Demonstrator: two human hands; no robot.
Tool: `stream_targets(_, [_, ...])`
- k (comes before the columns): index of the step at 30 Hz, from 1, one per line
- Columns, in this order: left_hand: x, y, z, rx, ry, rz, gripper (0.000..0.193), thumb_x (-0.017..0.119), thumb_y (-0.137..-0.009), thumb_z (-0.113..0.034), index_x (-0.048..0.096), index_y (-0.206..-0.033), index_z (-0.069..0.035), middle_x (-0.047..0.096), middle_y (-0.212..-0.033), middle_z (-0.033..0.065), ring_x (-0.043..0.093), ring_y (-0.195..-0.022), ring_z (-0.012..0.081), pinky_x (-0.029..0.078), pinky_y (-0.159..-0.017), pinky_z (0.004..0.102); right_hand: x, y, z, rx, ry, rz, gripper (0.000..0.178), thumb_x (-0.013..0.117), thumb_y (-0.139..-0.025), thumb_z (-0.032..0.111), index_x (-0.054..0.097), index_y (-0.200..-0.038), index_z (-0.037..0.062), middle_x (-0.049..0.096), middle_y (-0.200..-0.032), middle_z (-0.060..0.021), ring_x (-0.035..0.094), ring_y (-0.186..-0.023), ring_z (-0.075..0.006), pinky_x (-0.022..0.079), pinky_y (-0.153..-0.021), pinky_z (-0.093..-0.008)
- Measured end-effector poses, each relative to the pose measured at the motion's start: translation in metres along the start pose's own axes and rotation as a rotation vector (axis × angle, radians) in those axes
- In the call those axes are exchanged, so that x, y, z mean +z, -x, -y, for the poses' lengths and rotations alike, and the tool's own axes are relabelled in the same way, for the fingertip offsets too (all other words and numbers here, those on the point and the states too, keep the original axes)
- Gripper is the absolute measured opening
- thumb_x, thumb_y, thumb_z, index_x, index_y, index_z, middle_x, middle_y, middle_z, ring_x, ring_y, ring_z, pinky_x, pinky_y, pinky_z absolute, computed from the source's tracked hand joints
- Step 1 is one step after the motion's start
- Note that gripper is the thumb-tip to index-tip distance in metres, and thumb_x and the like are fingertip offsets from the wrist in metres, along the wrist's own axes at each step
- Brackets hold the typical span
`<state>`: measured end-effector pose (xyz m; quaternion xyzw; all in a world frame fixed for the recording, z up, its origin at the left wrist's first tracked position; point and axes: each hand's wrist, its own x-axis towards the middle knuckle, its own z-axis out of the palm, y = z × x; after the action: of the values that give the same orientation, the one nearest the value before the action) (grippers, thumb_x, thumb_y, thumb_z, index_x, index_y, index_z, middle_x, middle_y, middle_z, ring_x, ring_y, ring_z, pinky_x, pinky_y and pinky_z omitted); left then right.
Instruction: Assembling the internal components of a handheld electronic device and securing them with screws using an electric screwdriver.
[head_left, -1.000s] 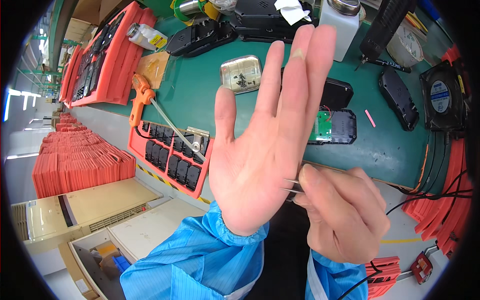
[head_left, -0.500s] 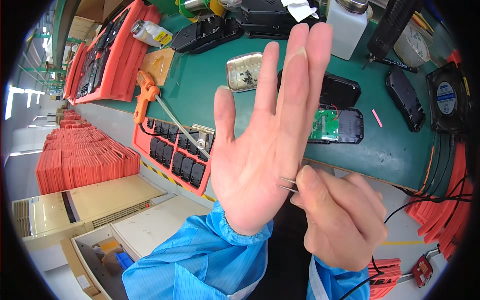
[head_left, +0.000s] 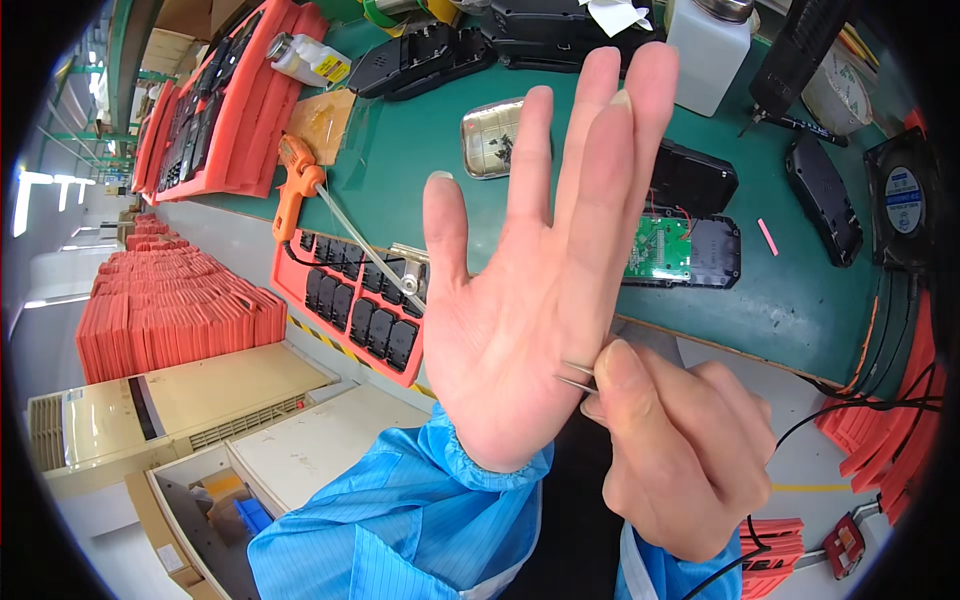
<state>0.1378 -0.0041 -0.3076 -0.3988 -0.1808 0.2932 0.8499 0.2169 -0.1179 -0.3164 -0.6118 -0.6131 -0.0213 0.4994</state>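
Note:
My left hand (head_left: 520, 330) is raised with its palm toward me and its fingers stretched upward, holding nothing. A blue sleeve (head_left: 390, 510) covers its forearm. My right hand (head_left: 690, 440) is closed on tweezers (head_left: 574, 376), of which only two thin metal tips show past the thumb. Those tips lie at the outer edge of my left palm, slightly apart from each other. I cannot make out anything between them. Behind my fingers, a green circuit board (head_left: 660, 248) rests in an opened black casing (head_left: 715, 252), partly hidden by my left hand.
The green bench (head_left: 790, 310) bears a metal dish (head_left: 488, 150) of small dark parts, an orange glue gun (head_left: 297, 190), a white bottle (head_left: 705, 60), a pink stick (head_left: 767, 237) and a fan (head_left: 903, 200). A red foam tray (head_left: 350, 310) of black parts sits left of my palm.
Both hands keep nearly the same pose, with the tweezers still at the left palm's edge. The bench and its things have shifted slightly rightward in the view.

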Motion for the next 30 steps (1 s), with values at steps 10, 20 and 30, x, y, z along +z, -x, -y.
stream_targets(10, [-0.002,0.001,0.001,0.006,-0.014,0.032,0.068,0.037,-0.096,-0.009,0.019,-0.161,-0.006,0.013,-0.17,0.0067,0.007,-0.158,0.0219,0.017,-0.13,0.0376,0.002,0.003,0.001,0.008,-0.007,-0.007,0.056,0.077,-0.063,-0.015,0.071,-0.116,-0.0003,0.074,-0.092,-0.0151,0.056,-0.054,-0.017,0.041,-0.043,-0.0258])
stream_targets(20, [-0.003,0.001,0.002,0.01,-0.024,0.06,0.071,0.046,-0.1,-0.026,0.016,-0.163,-0.009,0.008,-0.171,0.008,0.005,-0.158,0.0254,0.015,-0.131,0.0401,0.004,0.0,0.001,-0.004,0.004,-0.013,0.056,0.076,-0.063,-0.015,0.07,-0.117,-0.0004,0.074,-0.09,-0.0151,0.055,-0.052,-0.0169,0.039,-0.043,-0.0257])
stream_targets(30, [0.002,0.003,-0.008,-0.084,0.089,-0.018,0.066,0.047,-0.101,-0.054,0.024,-0.161,-0.037,0.005,-0.172,0.0041,0.01,-0.157,0.0307,0.021,-0.127,0.0513,0.005,0.0,-0.001,-0.036,0.005,-0.013,0.053,0.076,-0.064,-0.014,0.07,-0.116,-0.0024,0.074,-0.09,-0.0174,0.053,-0.05,-0.0157,0.037,-0.042,-0.0242])
